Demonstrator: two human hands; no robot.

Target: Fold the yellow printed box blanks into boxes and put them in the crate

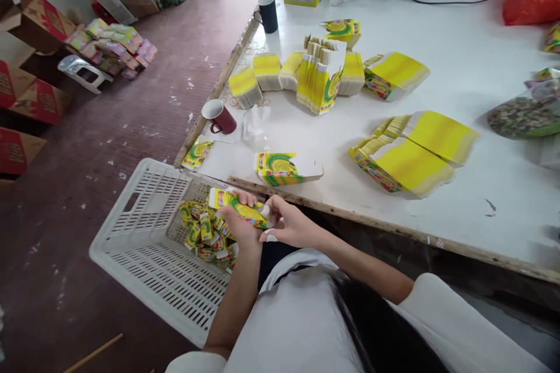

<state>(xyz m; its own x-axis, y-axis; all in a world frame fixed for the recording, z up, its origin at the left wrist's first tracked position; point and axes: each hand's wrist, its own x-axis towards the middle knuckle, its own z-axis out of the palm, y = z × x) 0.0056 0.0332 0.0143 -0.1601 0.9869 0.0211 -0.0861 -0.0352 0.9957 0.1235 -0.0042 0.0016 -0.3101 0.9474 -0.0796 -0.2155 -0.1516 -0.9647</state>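
Observation:
My left hand [238,224] grips a small yellow and green printed carton [236,206] from below, over the corner of a white plastic crate [144,239]. My right hand [291,224] pinches the carton's right end, fingers closed on its white flap. Several folded cartons of the same print lie heaped in the crate [203,230] just under my hands. Another assembled carton [284,168] lies on the white table [459,198] near its front edge, just beyond my hands.
Stacks of flat yellow carton blanks [411,154] lie at the table's middle and far side [315,73]. A red mug [219,116] and a dark cup [268,13] stand near the left edge. Cardboard boxes [30,87] sit on the floor at left.

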